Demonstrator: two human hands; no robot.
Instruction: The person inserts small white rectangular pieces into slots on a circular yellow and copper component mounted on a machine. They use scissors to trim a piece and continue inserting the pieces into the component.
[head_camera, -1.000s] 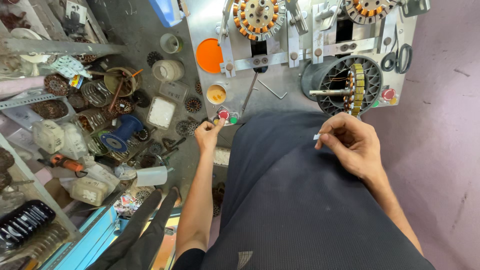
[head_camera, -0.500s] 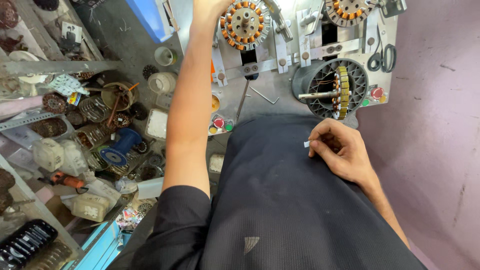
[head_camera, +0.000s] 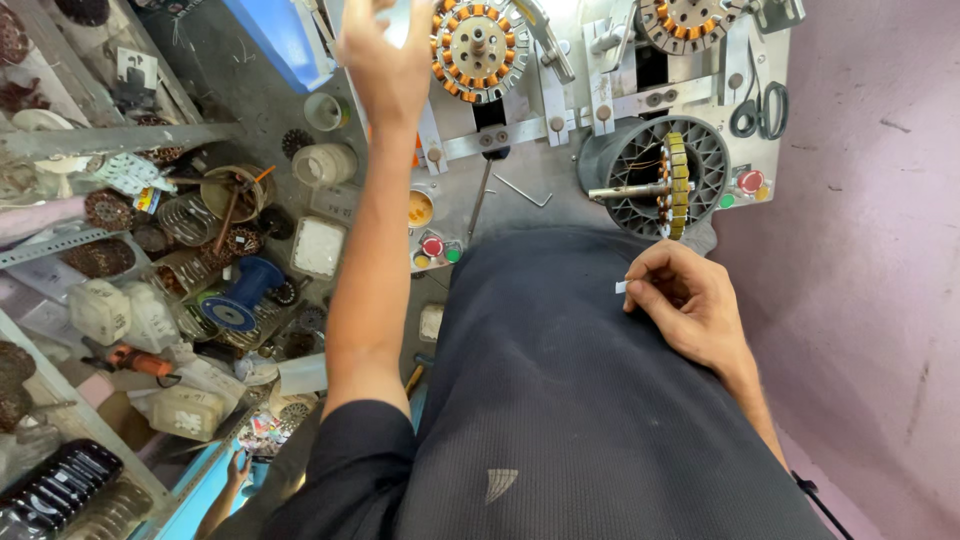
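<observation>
- the left hand (head_camera: 385, 60) is raised to the top edge of the view, just beside a wound stator with orange-and-cream coils (head_camera: 478, 45) mounted on the metal bench plate (head_camera: 560, 175); its fingertips are cut off by the frame, so whether anything is gripped cannot be told.
- the right hand (head_camera: 690, 300) is rested on the dark shirt (head_camera: 580, 400), fingers curled narrow, with a small white slip (head_camera: 621, 287) pinched at the fingertips; what the slip is made of is too small to make out.
- a dark ribbed housing with a shaft and a yellow-wound core (head_camera: 655, 180) is seen just beyond the right hand, on the same plate.
- a second stator (head_camera: 690, 20) is cropped by the upper edge; black-handled scissors (head_camera: 760, 105) are hung near it.
- red and green push buttons (head_camera: 437, 250) are partly hidden by the left forearm.
- a cluttered shelf at left is filled with a blue spool (head_camera: 235, 300), white tubs and coils, many blurred.
- another person's hand (head_camera: 238, 465) is glimpsed low down, mostly hidden.
</observation>
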